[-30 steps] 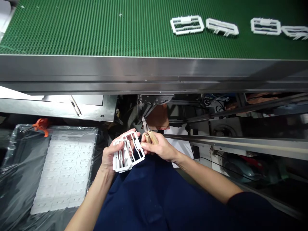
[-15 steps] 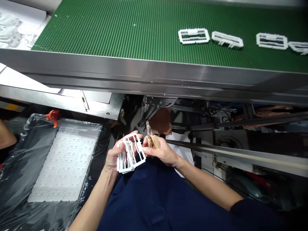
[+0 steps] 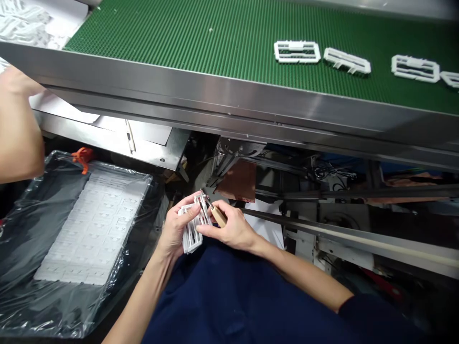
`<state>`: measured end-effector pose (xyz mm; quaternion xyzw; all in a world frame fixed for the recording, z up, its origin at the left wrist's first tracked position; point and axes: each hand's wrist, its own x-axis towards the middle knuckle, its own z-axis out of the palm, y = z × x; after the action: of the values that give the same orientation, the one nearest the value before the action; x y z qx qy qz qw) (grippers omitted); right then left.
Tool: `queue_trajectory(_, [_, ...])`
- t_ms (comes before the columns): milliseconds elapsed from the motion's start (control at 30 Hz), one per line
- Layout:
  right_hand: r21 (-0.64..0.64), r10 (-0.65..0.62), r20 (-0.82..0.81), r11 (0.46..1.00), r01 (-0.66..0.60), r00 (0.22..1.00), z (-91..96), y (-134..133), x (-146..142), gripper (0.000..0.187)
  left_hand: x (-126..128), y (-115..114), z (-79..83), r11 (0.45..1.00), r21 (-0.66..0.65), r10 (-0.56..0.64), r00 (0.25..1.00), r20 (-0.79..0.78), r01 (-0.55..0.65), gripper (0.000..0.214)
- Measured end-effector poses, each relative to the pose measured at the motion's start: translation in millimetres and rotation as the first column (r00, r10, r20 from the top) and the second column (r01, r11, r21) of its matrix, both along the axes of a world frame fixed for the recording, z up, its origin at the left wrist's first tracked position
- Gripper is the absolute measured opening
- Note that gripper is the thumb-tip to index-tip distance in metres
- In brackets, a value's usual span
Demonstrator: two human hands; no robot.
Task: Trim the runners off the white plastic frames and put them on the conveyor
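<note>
My left hand (image 3: 174, 230) is closed around several white plastic frames (image 3: 191, 235), held in front of my dark blue clothing. One of these frames is tilted on edge at the right of the bunch. My right hand (image 3: 234, 227) grips small cutting pliers (image 3: 218, 216) with tan handles. The jaws of the pliers are at the upper end of the tilted frame; whether they touch it I cannot tell. My right thumb reaches over to the frames.
A green conveyor belt (image 3: 172, 38) carries several white frames (image 3: 297, 51). Below left, a plastic-lined box (image 3: 21, 286) holds rows of white parts (image 3: 93, 229), with an orange-handled tool (image 3: 83, 157) at its rim. Another person's arm (image 3: 19, 129) reaches in at left. A pen-like tool (image 3: 129, 136) lies on paper.
The pliers have tipped leftward, their jaws now at the frame's upper end. The right frame has turned on edge. Another person's arm has reached further in at left. The view has shifted slightly.
</note>
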<state>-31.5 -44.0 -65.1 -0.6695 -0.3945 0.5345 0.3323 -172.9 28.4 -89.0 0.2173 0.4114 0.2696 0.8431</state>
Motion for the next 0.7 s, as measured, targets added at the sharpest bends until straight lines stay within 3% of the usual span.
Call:
queue_trajectory(67, [-0.022, -0.042, -0.336, 0.999, 0.037, 0.941, -10.1, 1, 3, 0.041, -2, 1, 5.7, 1.000, 0.022, 0.014, 0.999, -0.053, -0.013, 0.047])
queue_trajectory(167, [-0.112, -0.101, -0.773, 0.993, 0.022, 0.626, -28.2, -1, 11, 0.048, -15, 0, 6.5, 0.995, -0.048, 0.087, 0.993, -0.082, -0.091, 0.035])
queue_trajectory(233, [-0.146, -0.127, -0.897, 0.989, -0.012, 0.423, -38.6, -3, 14, 0.053, -27, -5, 1.4, 0.981, -0.152, 0.102, 0.987, -0.121, -0.120, 0.022])
queue_trajectory(300, [-0.142, -0.129, -0.941, 0.990, -0.020, 0.311, -45.8, -5, 14, 0.055, -41, -13, -5.3, 0.971, -0.217, 0.063, 0.984, -0.165, -0.098, 0.013])
queue_trajectory(400, [-0.115, -0.112, -0.961, 0.993, 0.003, 0.254, -51.1, -2, 5, 0.054, -60, -25, -10.0, 0.973, -0.224, 0.011, 0.979, -0.205, -0.058, 0.013])
queue_trajectory(600, [-0.081, -0.080, -0.966, 0.997, 0.008, 0.247, -52.6, 15, -22, 0.052, -89, -28, -4.0, 0.970, -0.241, -0.010, 0.991, -0.133, -0.023, 0.048])
queue_trajectory(700, [-0.068, -0.065, -0.973, 0.998, -0.008, 0.220, -50.5, 23, -35, 0.053, -101, -24, -7.8, 0.950, -0.310, -0.008, 0.996, -0.084, -0.018, 0.044])
